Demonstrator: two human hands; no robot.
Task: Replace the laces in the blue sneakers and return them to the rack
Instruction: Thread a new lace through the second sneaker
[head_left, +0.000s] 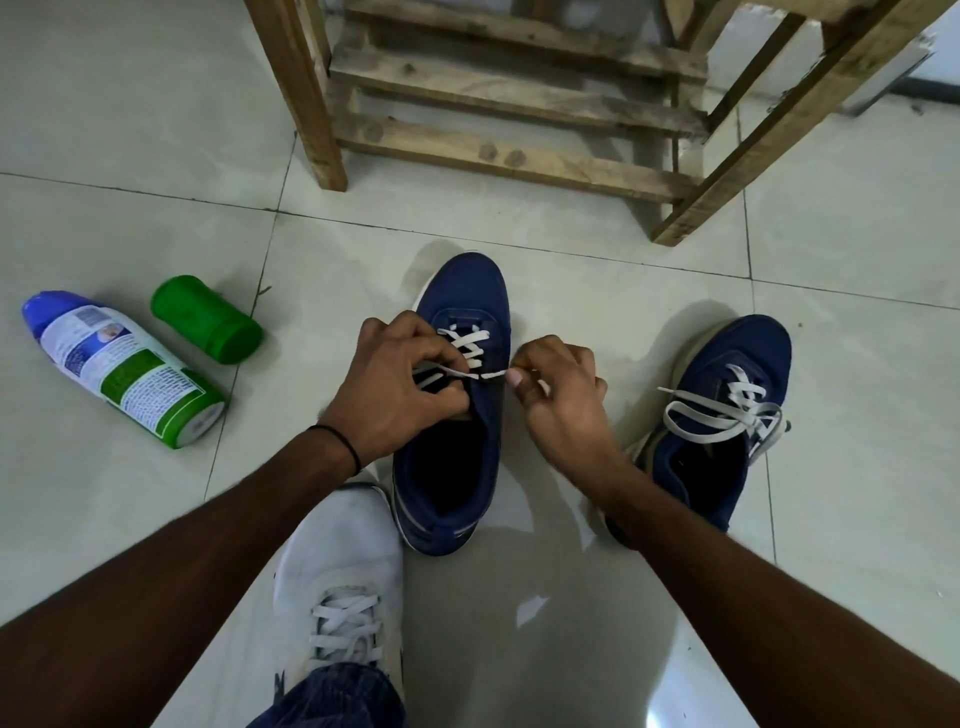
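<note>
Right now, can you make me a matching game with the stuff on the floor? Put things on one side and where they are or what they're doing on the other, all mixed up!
Things:
1. middle blue sneaker
2. other blue sneaker
3. green cap
4. spray can

States:
A. lying on its side, far left
B. lace already tied in a bow
C. both hands, left hand and right hand, pulling its white lace
D. off, lying beside the can

Pairs: 1-C, 2-B, 3-D, 4-A
</note>
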